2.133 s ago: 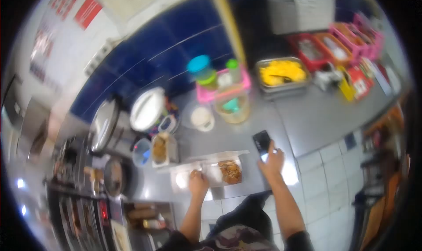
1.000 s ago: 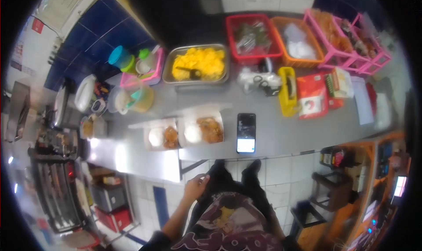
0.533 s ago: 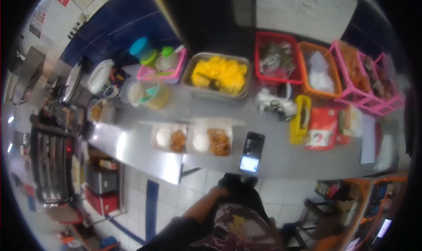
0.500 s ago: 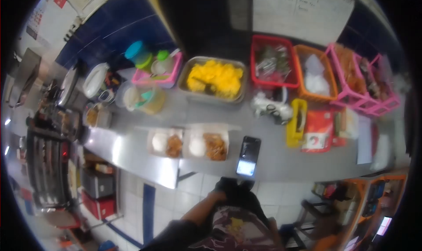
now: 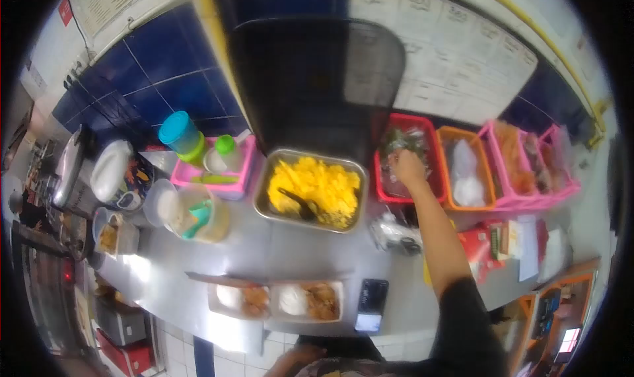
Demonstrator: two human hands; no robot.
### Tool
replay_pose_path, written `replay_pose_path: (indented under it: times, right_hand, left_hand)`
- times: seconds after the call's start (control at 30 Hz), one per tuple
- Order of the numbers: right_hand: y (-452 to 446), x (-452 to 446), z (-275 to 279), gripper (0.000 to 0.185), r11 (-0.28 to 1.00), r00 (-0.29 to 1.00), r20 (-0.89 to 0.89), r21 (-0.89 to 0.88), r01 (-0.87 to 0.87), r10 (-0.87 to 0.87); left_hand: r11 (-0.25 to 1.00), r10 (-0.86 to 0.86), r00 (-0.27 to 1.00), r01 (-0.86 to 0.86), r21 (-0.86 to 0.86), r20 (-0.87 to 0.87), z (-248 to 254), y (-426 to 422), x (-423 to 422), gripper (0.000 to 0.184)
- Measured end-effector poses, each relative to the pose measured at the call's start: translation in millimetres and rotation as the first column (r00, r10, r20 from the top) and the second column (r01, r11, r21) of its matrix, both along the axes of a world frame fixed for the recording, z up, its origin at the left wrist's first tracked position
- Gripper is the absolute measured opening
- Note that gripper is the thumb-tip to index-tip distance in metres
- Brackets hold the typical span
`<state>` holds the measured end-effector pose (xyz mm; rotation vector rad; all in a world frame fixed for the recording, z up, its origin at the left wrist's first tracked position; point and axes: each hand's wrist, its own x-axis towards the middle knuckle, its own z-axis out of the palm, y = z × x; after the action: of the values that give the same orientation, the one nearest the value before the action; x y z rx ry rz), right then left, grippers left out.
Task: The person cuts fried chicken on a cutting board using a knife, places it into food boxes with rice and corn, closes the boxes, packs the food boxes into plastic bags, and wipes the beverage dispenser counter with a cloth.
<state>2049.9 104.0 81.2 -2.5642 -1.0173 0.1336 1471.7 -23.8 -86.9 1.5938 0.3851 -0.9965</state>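
Observation:
My right hand [image 5: 408, 168] reaches into the red basket [image 5: 432, 136], its fingers closed at the clear plastic packets with green contents [image 5: 416, 142]; what they grip is too small to tell. My left hand [image 5: 305, 355] hangs low in front of my body below the counter edge, its fingers blurred. Between the hands on the counter are two open paper boxes, the left one [image 5: 221, 313] and the right one [image 5: 307, 316], each with white rice and brown fried food. A phone [image 5: 372, 296] lies right of them, its screen lit at the bottom.
A steel tray [image 5: 356, 223] of yellow food with a black utensil stands mid-counter. Left of it are a pink basket [image 5: 231, 190], a tub with a turquoise scoop [image 5: 214, 222] and a white-lidded container [image 5: 111, 168]. Rightward stand an orange basket [image 5: 490, 179] and pink baskets [image 5: 522, 202].
My right arm has come into view and stretched forward, with its hand now in the red basket. The view has tilted up, so the counter's things sit lower. My left hand stays low.

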Motion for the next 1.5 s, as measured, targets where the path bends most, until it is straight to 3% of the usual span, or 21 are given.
replay_pose_path:
  times: [0.03,0.3,0.33,0.5,0.57,0.63,0.7,0.77,0.9,0.93,0.97,1.07,1.1,1.13,1.17,1.2,1.23,1.27,1.3,1.4,1.5]
  right_hand:
    - [20.2,2.8,-10.0,0.039,0.964,0.988,0.1,-0.227,0.141,-0.12]
    - [43.1,21.8,-53.4,0.041,0.912,0.938,0.191,-0.243,0.33,-0.288]
    - [40.3,18.9,-41.9,0.04,0.933,0.941,0.151,-0.153,0.326,-0.303]
    - [6.6,59.5,-56.0,0.036,0.952,0.959,0.121,0.208,0.226,-0.255]
    - [-9.1,92.3,-72.5,0.032,0.778,0.994,-0.074,0.618,0.112,-0.084]
    - [-20.1,73.1,-39.8,0.024,0.743,0.991,-0.114,0.656,0.133,-0.077]
    - [-37.9,35.3,9.0,0.019,0.562,0.793,-0.608,0.662,0.495,0.017]
    - [-68.1,24.8,25.8,0.018,0.457,0.749,-0.582,0.786,0.417,0.317]
    - [-157.0,-98.5,71.3,0.017,0.543,0.632,-0.68,0.711,0.447,0.371]
    - [-182.7,-136.4,76.1,0.018,0.859,0.769,-0.638,0.374,0.349,-0.034]
    - [-194.9,-170.9,72.5,0.02,0.905,0.708,-0.701,0.35,0.241,0.083]
    - [-217.6,-263.1,59.7,0.026,0.95,0.409,-0.86,0.302,-0.075,0.305]
    - [-208.9,-283.1,67.4,0.026,0.982,0.28,-0.942,0.181,-0.048,0.187]
    - [-212.1,-302.5,40.9,0.026,0.961,0.409,-0.872,0.268,-0.061,0.269]
    - [-204.1,-315.5,56.2,0.026,0.986,0.194,-0.975,0.128,0.107,0.106]
    - [-206.2,-322.0,41.6,0.026,0.972,0.237,-0.951,0.223,0.073,0.2]
    - [-210.9,-324.1,28.9,0.029,0.937,0.382,-0.869,0.348,0.019,0.315]
    - [-212.7,-324.7,28.9,0.034,0.956,0.339,-0.913,0.274,0.102,0.225]
    - [-215.4,-328.9,12.8,0.033,0.922,0.429,-0.862,0.359,0.143,0.269]
    - [-220.6,-314.5,30.7,0.03,0.937,0.433,-0.871,0.32,0.139,0.233]
    - [-207.7,-329.1,23.9,0.037,0.908,0.302,-0.904,0.37,0.195,0.304]
  left_hand:
    - [1.0,0.01,1.0,-0.01,0.006,-0.007,28.1,7.1,-4.1,0.062]
    - [0.897,0.393,0.919,-0.374,0.234,-0.035,149.0,40.8,-13.2,0.057]
    - [0.891,0.317,0.933,-0.355,0.283,0.172,119.2,28.9,-32.5,0.052]
    - [0.9,0.225,0.925,-0.318,0.298,0.307,177.0,64.6,-16.0,0.047]
    - [0.911,0.127,0.839,-0.311,0.273,0.53,173.2,70.7,-13.2,0.047]
    - [0.892,0.225,0.821,-0.391,0.229,0.525,189.8,78.3,4.2,0.045]
    - [0.87,0.324,0.811,-0.458,0.182,0.488,217.1,82.7,20.8,0.043]
    - [0.831,0.404,0.78,-0.531,0.166,0.478,244.0,91.5,49.6,0.037]
    - [0.794,0.489,0.77,-0.587,0.156,0.409,239.1,65.8,82.1,0.036]
    - [0.733,0.666,0.689,-0.676,-0.08,0.286,238.6,57.9,92.8,0.037]
    - [0.605,0.792,0.598,-0.739,-0.297,0.126,238.0,53.1,99.6,0.038]
    - [0.447,0.86,0.502,-0.83,-0.333,-0.097,226.8,42.7,112.1,0.035]
    - [0.37,0.91,0.405,-0.891,-0.262,-0.092,217.9,36.7,110.6,0.033]
    - [0.312,0.94,0.333,-0.926,-0.213,-0.07,198.5,30.9,107.3,0.032]
    - [0.708,0.661,0.684,-0.705,0.047,0.308,170.7,44.6,93.8,0.034]
    - [0.749,0.183,0.831,-0.464,0.474,0.525,142.0,59.7,82.7,0.041]
    - [0.628,0.086,0.921,-0.347,0.697,0.381,70.6,72.8,68.0,0.039]
    - [0.519,0.784,0.535,-0.843,0.14,0.313,109.0,77.2,83.7,0.029]
    - [-0.219,0.976,-0.216,-0.931,-0.292,-0.043,149.8,80.0,99.2,0.041]
    - [-0.063,0.926,0.006,-0.983,-0.171,-0.378,120.8,133.0,68.5,0.061]
    - [0.35,0.882,0.286,-0.93,-0.115,0.375,169.9,53.2,79.8,0.031]
